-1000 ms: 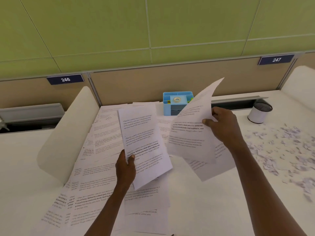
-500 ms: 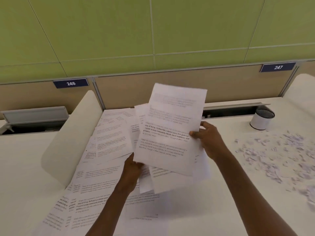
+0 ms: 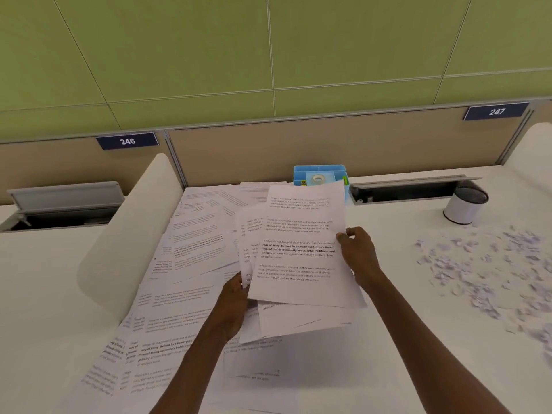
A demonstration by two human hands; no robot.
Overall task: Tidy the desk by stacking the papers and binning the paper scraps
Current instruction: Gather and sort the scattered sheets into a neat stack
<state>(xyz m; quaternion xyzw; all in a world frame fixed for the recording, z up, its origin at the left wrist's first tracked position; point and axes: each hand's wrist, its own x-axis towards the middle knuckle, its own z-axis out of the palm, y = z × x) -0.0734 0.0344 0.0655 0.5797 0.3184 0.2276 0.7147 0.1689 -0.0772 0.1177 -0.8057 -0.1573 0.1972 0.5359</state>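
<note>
I hold a small bundle of printed sheets point(image 3: 298, 249) above the desk. My left hand point(image 3: 234, 303) grips its lower left edge; my right hand point(image 3: 357, 252) pinches its right edge. The sheets in the bundle overlap unevenly. Several more printed papers point(image 3: 191, 264) lie spread across the white desk point(image 3: 403, 339) to the left and below my hands, some leaning on a curved white divider point(image 3: 131, 234). A scatter of small paper scraps point(image 3: 490, 264) covers the desk at the right. A white cylindrical bin point(image 3: 463, 204) with a dark opening stands behind the scraps.
A blue desk organiser point(image 3: 319, 174) holding a tape roll sits at the back, partly hidden by the held sheets. Open cable trays point(image 3: 412, 189) run along the back partition. Another curved divider point(image 3: 534, 150) rises at the far right.
My right hand brought its sheet onto the one in my left hand, and both hands have lowered the joined bundle toward the desk. The organiser shows again behind it.
</note>
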